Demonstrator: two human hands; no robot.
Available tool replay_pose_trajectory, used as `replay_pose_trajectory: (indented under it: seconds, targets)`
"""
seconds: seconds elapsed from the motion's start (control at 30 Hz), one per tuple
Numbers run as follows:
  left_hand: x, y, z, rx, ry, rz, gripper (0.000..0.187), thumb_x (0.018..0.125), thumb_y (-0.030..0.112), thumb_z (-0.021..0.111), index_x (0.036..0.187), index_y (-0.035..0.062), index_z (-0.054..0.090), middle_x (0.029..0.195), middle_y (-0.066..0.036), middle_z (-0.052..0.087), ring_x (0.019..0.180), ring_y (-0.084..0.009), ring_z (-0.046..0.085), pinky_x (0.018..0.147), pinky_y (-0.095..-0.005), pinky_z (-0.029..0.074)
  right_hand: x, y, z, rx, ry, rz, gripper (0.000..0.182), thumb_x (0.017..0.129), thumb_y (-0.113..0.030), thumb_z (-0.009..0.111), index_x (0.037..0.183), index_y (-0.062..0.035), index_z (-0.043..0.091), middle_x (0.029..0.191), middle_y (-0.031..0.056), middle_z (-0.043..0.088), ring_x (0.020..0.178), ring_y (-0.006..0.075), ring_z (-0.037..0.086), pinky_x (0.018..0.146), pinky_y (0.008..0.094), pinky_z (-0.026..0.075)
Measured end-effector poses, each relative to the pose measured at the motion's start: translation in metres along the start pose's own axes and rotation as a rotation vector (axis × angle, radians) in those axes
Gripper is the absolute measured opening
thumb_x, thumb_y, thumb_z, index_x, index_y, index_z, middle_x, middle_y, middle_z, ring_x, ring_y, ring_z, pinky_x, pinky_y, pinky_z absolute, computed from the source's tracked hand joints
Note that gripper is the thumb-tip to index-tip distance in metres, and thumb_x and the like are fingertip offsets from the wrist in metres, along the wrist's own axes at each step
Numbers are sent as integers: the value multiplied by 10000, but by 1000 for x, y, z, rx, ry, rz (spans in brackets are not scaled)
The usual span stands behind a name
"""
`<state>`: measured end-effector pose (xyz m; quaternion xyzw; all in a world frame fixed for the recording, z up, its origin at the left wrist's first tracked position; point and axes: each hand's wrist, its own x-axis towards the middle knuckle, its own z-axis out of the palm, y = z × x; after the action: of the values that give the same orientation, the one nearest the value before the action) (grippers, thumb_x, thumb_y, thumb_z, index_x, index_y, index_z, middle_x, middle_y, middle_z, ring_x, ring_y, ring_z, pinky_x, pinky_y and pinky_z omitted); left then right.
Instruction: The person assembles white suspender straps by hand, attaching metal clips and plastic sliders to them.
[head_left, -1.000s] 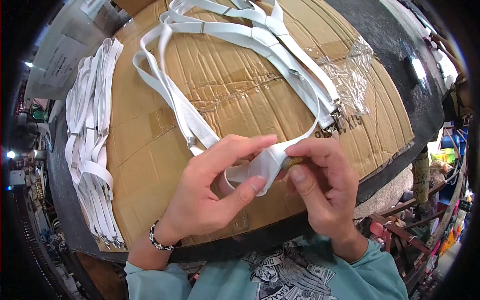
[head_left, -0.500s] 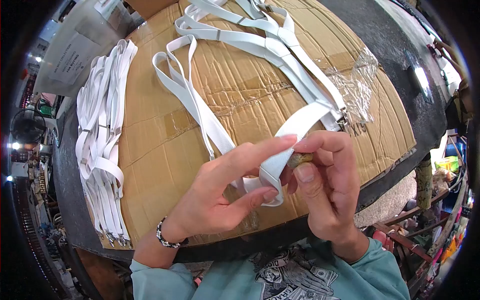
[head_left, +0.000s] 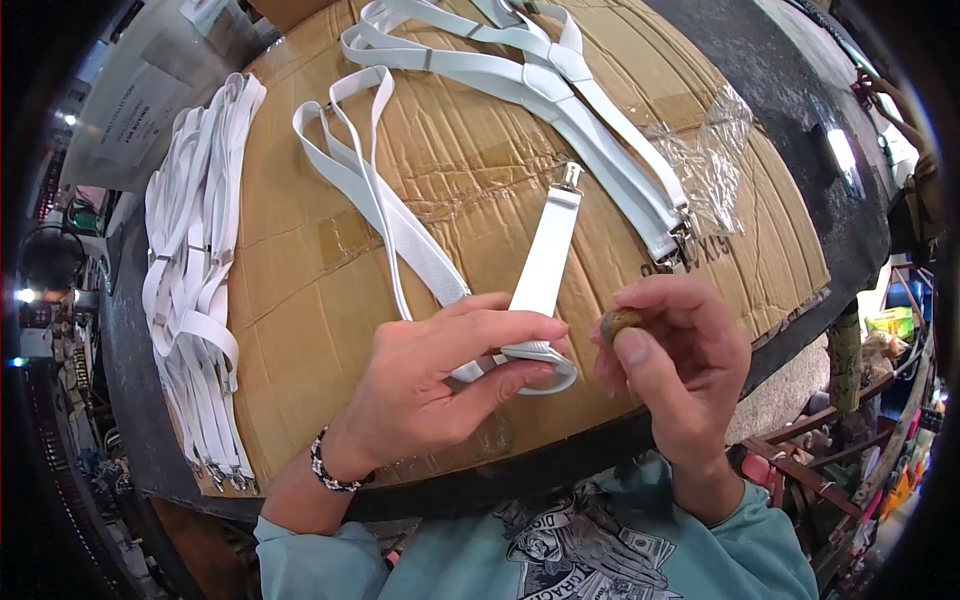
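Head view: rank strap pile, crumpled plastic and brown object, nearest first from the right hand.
1. Brown object, pinched in the right hand
2. Crumpled plastic, on the right of the cardboard
3. Strap pile, along the cardboard's left edge

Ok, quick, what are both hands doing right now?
Left hand: closed, pinching a white strap between its fingers.
Right hand: closed, fingers pinching a small brownish thing; can't tell what it is.

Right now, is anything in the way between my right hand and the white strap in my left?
Nothing visible stands between your right hand and the white strap in your left hand; only cardboard shows in the gap. Your right grip does already hold a small brownish object, though.
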<state>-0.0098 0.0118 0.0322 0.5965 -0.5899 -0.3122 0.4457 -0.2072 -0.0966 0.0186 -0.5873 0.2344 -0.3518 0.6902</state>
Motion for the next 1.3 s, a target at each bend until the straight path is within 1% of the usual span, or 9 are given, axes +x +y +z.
replay_pose_trajectory:
  seconds: [0.17, 0.23, 0.33, 0.37, 0.43, 0.77, 1.0, 1.2, 1.3]
  targets:
    - [7, -9, -4, 88, -41, 119, 230, 827, 21, 792, 1051, 41, 741, 972, -33, 788, 882, -187, 764, 1086, -480, 450, 4, 1, -7, -49, -66, 44, 278, 900, 106, 637, 1177, 90, 626, 1103, 127, 667, 934, 126, 681, 828, 246, 552]
    - [10, -10, -8, 150, -105, 82, 231, 817, 33, 793, 1042, 64, 748, 977, -27, 786, 913, -193, 756, 1099, -493, 428, 7, -1, -6, -44, -108, 54, 285, 884, 111, 651, 1167, 83, 640, 1110, 119, 672, 932, 124, 684, 821, 245, 553]
    - [10, -12, -11, 202, -186, 62, 237, 803, 48, 795, 1033, 90, 756, 980, -23, 782, 957, -207, 741, 1113, -506, 402, 11, 9, -8, -159, -167, -81, 297, 871, 104, 673, 1164, 58, 657, 1087, 111, 683, 918, 122, 688, 804, 246, 557]
    - [10, -13, -12, 215, -210, 61, 239, 798, 53, 796, 1030, 97, 758, 980, -22, 780, 972, -213, 736, 1117, -508, 394, 11, 8, -8, -173, -146, -55, 292, 864, 123, 669, 1150, 71, 647, 1081, 134, 674, 924, 146, 686, 802, 260, 568]
    - [10, -14, -14, 238, -227, 77, 246, 787, 60, 804, 1027, 94, 761, 979, -23, 777, 986, -220, 729, 1107, -508, 404, 12, 5, -5, -201, -109, -6, 284, 849, 160, 662, 1123, 96, 628, 1069, 181, 655, 935, 195, 682, 798, 289, 589]
    - [11, -17, -18, 280, -226, 207, 278, 717, 70, 830, 976, 27, 739, 932, -79, 755, 1049, -293, 706, 1064, -532, 436, 24, 5, -2, -467, -307, -343, 296, 743, 83, 771, 1024, 5, 717, 945, 148, 688, 794, 193, 671, 641, 285, 527]
    - [12, -18, -21, 197, -242, 150, 276, 706, 19, 809, 976, 26, 752, 936, -103, 754, 1028, -295, 710, 1063, -527, 446, 23, 10, 9, -559, -320, -484, 295, 709, 89, 767, 986, 4, 706, 902, 146, 675, 735, 231, 671, 611, 302, 527]
    - [12, -19, -20, 185, -243, 121, 252, 713, 23, 804, 961, 54, 767, 941, -101, 754, 985, -271, 717, 1059, -502, 460, 21, 13, -1, -660, -347, -435, 299, 701, 97, 759, 979, 4, 696, 894, 147, 670, 710, 235, 658, 596, 305, 519]
    - [13, -17, -22, 201, -264, 107, 245, 721, 25, 798, 962, 56, 769, 946, -95, 755, 974, -269, 718, 1055, -501, 464, 22, 5, -1, -596, -324, -396, 292, 738, 92, 741, 1009, 2, 681, 913, 130, 639, 759, 266, 664, 653, 343, 542]
